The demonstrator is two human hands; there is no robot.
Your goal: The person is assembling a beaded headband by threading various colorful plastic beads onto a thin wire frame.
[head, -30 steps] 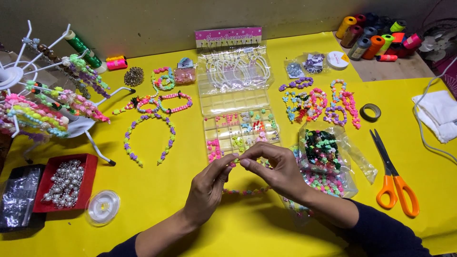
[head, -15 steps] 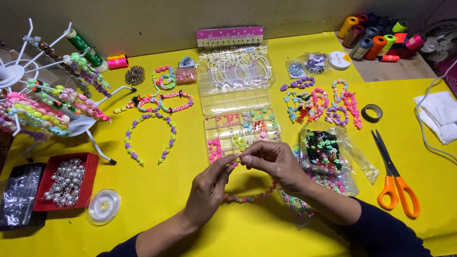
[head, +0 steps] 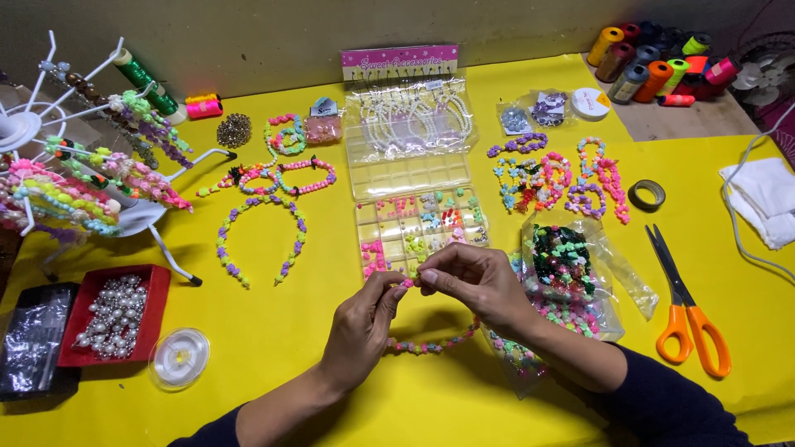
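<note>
My left hand and my right hand meet fingertip to fingertip over the yellow table, pinching a thin cord with a small pink bead between them. A strand of pastel beads hangs from the cord in a loop below my hands and rests on the table. Just beyond my fingers lies an open clear bead organiser box with coloured beads in its compartments.
A white stand hung with bead bracelets is at the left. A red tray of pearls, a cord spool, beaded headbands, bead bags, orange scissors, a tape roll, thread spools and white cloth surround me.
The beaded strand now hangs lower and shows more plainly below my hands. My hands have stayed close together at the same spot.
</note>
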